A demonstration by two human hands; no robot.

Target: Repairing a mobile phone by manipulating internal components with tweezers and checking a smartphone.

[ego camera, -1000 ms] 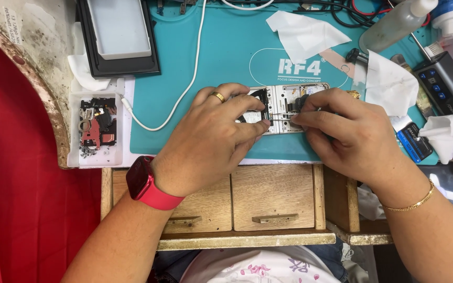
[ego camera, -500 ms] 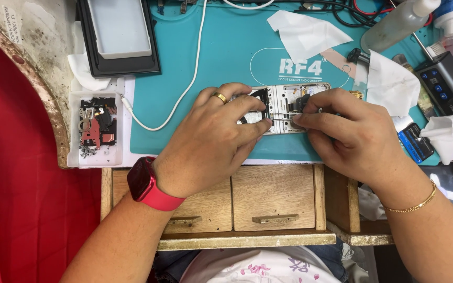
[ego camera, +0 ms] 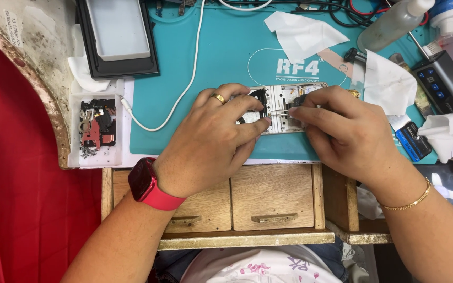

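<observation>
The left hand (ego camera: 213, 144) rests on an opened phone (ego camera: 281, 107) lying on the teal mat (ego camera: 216, 57), fingers pressing its left half. The right hand (ego camera: 344, 131) pinches thin tweezers (ego camera: 278, 113) shut over the phone's middle. A parts tray (ego camera: 98, 131) sits well to the left.

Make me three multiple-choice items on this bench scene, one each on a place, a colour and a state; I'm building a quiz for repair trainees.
1. Where is the small parts tray?
A. Left of the teal mat
B. On the wooden drawers
C. Under the tissue

2. What colour is the watch band on the left hand?
A. Blue
B. Red
C. Black

3. How is the opened phone?
A. Closed, screen up
B. Standing on edge
C. Lying flat, insides exposed

Answers: 1 A, it sits off the teal mat at its left edge. 2 B, the band is plainly red. 3 C, its internals show between the left hand and right hand.
</observation>
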